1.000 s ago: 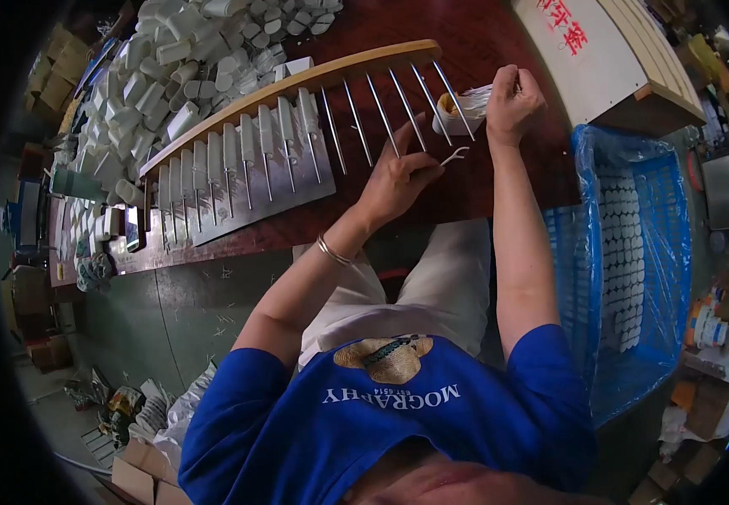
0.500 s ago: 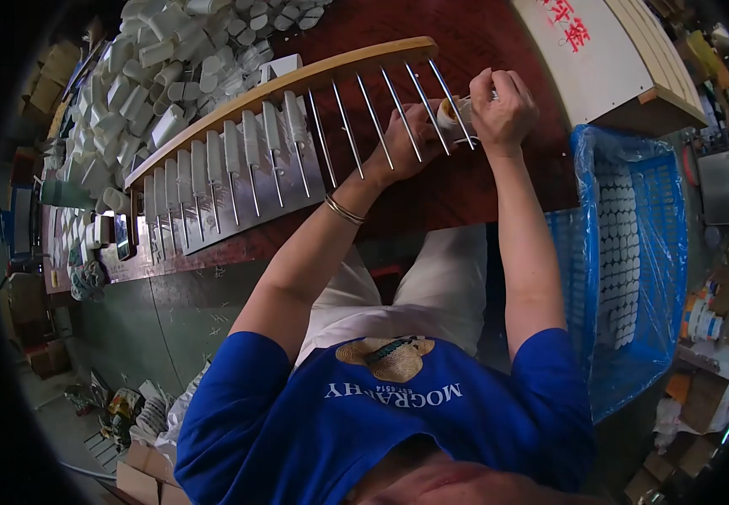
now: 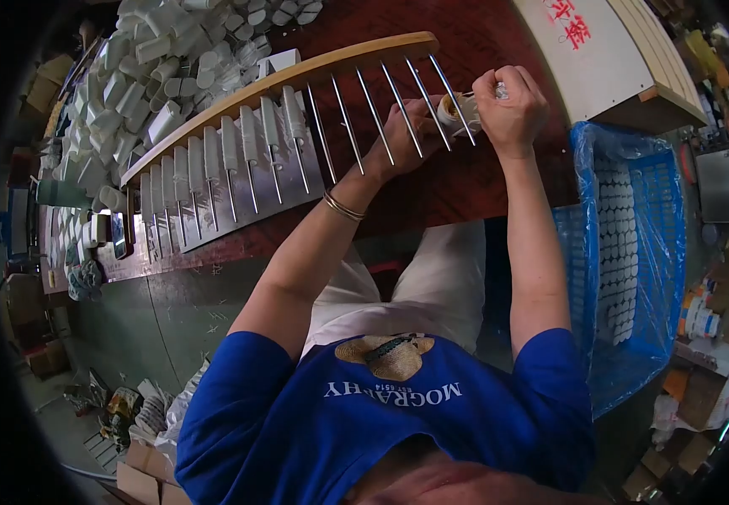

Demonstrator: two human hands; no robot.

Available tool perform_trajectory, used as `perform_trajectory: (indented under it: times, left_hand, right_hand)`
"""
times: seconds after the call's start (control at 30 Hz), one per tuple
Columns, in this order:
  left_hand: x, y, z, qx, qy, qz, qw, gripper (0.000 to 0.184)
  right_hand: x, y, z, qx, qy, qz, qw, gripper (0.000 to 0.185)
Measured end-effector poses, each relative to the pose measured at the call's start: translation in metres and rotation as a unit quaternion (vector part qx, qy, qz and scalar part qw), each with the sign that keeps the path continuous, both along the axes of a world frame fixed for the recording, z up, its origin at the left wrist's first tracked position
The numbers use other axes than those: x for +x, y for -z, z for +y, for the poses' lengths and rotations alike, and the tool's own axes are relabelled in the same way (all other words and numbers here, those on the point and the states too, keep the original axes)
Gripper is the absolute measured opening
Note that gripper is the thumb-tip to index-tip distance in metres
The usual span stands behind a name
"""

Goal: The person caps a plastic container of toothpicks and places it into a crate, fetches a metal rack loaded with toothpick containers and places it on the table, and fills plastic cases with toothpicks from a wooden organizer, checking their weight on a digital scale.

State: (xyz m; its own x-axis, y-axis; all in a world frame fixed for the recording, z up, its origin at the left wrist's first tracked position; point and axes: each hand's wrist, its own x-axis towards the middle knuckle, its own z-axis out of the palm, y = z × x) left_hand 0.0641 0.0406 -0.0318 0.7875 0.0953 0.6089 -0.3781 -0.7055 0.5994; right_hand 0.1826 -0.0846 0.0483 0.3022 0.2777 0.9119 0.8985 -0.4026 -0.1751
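Observation:
My right hand (image 3: 513, 111) is closed, with a bit of white material (image 3: 501, 89) showing between its fingers. Beside it, a white container (image 3: 459, 112) with a yellowish opening lies on the dark red table. My left hand (image 3: 402, 137) reaches behind the metal rods to the container's left side; its fingertips are partly hidden, and its hold cannot be made out. The rods stick out of a curved wooden bar (image 3: 297, 71). White sleeve-like pieces (image 3: 249, 135) sit on the rods at the left, while the rods nearest my hands are bare.
A heap of white containers (image 3: 162, 50) covers the table's back left. A metal sheet (image 3: 238, 220) lies under the rods. At the right stand a wooden box (image 3: 587, 63) with red writing and a blue crate (image 3: 663, 252) lined with plastic, holding rows of white pieces.
My left hand moved from in front of the rods to the container, and the thin white strips at its fingers no longer show. The wooden bar shifted slightly left in view.

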Motion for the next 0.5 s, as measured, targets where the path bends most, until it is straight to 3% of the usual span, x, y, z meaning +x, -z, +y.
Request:
perform_trajectory:
  times: [0.33, 0.47, 0.5]
  left_hand:
    - [0.002, -0.004, 0.0, 0.022, 0.004, 0.006, 1.0, 0.015]
    - [0.003, 0.014, 0.006, -0.058, 0.017, 0.079, 0.995, 0.044]
    - [0.003, 0.009, 0.004, -0.06, 0.015, 0.073, 0.995, 0.046]
  right_hand:
    - [-0.008, 0.0, -0.004, -0.086, -0.045, 0.058, 0.994, 0.015]
    - [-0.011, 0.015, -0.003, -0.121, -0.044, 0.087, 0.988, 0.012]
    - [-0.015, 0.016, -0.002, -0.098, -0.091, 0.177, 0.975, 0.01]
